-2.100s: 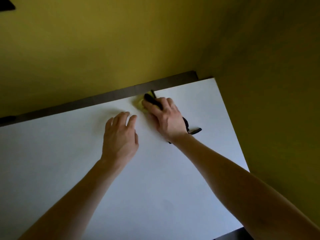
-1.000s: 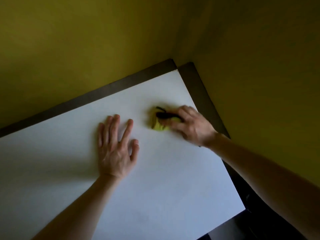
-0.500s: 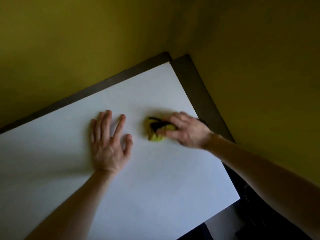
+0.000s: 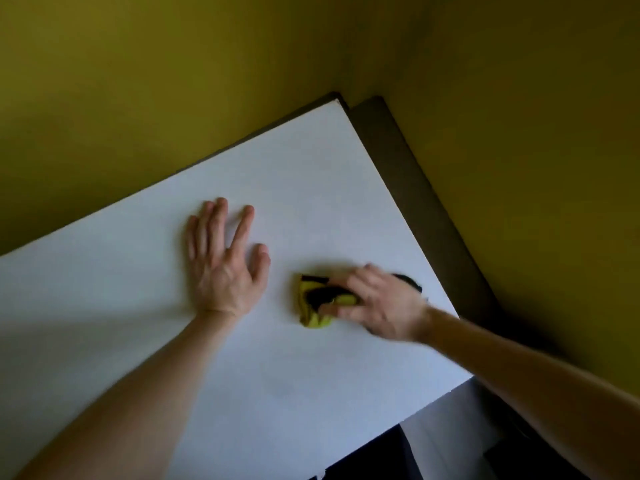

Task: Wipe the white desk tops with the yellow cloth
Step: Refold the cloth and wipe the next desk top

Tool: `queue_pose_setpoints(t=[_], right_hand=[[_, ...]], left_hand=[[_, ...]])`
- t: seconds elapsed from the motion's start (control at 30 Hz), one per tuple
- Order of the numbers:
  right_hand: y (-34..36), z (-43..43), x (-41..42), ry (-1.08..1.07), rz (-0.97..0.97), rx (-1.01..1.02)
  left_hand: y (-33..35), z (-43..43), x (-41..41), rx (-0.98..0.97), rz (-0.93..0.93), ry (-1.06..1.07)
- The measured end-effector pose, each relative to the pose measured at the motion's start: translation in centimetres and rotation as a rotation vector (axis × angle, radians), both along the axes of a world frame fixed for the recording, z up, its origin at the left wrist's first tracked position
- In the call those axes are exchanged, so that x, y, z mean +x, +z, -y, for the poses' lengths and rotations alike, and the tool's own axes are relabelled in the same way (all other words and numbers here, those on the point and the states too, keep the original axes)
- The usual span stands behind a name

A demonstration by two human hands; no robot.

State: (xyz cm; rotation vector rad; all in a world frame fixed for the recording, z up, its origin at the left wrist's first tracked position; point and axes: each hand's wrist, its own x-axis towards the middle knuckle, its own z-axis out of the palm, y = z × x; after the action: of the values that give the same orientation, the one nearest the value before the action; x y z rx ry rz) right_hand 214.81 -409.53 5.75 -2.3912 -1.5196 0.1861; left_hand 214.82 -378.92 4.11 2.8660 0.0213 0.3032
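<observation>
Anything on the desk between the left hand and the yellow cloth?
Nothing. The head view shows only bare white desk top between the left hand and the yellow cloth.

The desk (image 4: 311,202) fills the near left of the view, its far right corner set where two walls meet. The far wall (image 4: 173,81) runs behind its far edge. A ledge (image 4: 415,188) lies between its right edge and the right wall (image 4: 536,168). The left hand (image 4: 225,268) lies flat on the desk's middle. To its right, apart from it, the cloth (image 4: 313,306) sits on the desk under the right hand (image 4: 384,306), near the right edge.
</observation>
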Motion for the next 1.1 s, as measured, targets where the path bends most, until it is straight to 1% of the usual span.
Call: queue_pose_setpoints(t=[0.03, 0.07, 0.17, 0.2, 0.27, 0.33, 0.43, 0.47, 0.53, 0.57, 0.6, 0.67, 0.7, 0.77, 0.8, 0.87, 0.97, 1.03, 1.1], right_hand=[[-0.1, -0.1, 2.5, -0.038, 0.024, 0.013], [-0.1, -0.8, 5.5, -0.154, 0.065, 0.041], [0.7, -3.7, 13.1, -0.630, 0.118, 0.041], [0.6, -4.7, 13.7, -0.725, 0.120, 0.026], [0.7, -6.1, 11.1, -0.793, 0.146, 0.039], [0.8, -6.2, 4.4, -0.703, 0.096, 0.075], [1.0, -3.7, -6.5, -0.429, -0.003, 0.048], [0.8, -2.4, -8.4, -0.349, -0.003, 0.025], [0.5, -0.5, -7.2, -0.252, 0.013, -0.001], [0.3, -0.5, -4.9, -0.286, 0.020, 0.005], [0.2, -1.0, -1.8, -0.386, 0.046, 0.035], [0.3, -3.3, 5.4, -0.660, 0.117, 0.072], [0.4, -4.4, 8.7, -0.766, 0.132, 0.047], [0.4, -6.0, 12.7, -0.859, 0.164, -0.010], [0.4, -6.1, 13.1, -0.858, 0.180, -0.012], [0.5, -5.1, 9.5, -0.810, 0.156, 0.003], [1.1, -1.9, -1.6, -0.602, 0.011, 0.057], [1.4, 0.5, -7.4, -0.459, -0.049, 0.006], [1.3, 1.8, -7.3, -0.404, -0.094, -0.027]], left_hand=[[-0.2, 0.0, 0.0, 0.006, 0.010, -0.001], [-0.3, 0.0, 0.1, 0.013, 0.021, -0.005], [-0.4, 0.0, 0.1, 0.025, 0.048, -0.005], [-0.4, -0.1, 0.1, 0.034, 0.052, -0.005], [-0.2, 0.1, 0.1, 0.034, 0.060, -0.034], [0.3, 0.2, 0.0, 0.012, 0.063, -0.110], [0.9, 0.3, -0.6, -0.005, 0.035, -0.230], [1.0, 0.3, -1.2, 0.007, 0.008, -0.267], [0.8, 0.5, -3.0, 0.013, -0.031, -0.343], [0.7, 0.6, -3.7, 0.013, -0.039, -0.371], [0.6, 0.4, -4.0, 0.018, -0.046, -0.384], [0.5, 0.1, -3.9, 0.010, -0.048, -0.386], [0.5, 0.1, -3.9, 0.006, -0.046, -0.379], [0.5, 0.1, -3.8, 0.009, -0.050, -0.379], [0.4, 0.1, -3.8, 0.004, -0.046, -0.379], [0.5, 0.1, -3.9, -0.017, -0.038, -0.373], [0.6, 0.2, -3.9, -0.032, -0.011, -0.370], [0.7, 0.4, -3.9, -0.025, -0.007, -0.372], [0.7, 0.4, -4.0, -0.018, -0.012, -0.371]])
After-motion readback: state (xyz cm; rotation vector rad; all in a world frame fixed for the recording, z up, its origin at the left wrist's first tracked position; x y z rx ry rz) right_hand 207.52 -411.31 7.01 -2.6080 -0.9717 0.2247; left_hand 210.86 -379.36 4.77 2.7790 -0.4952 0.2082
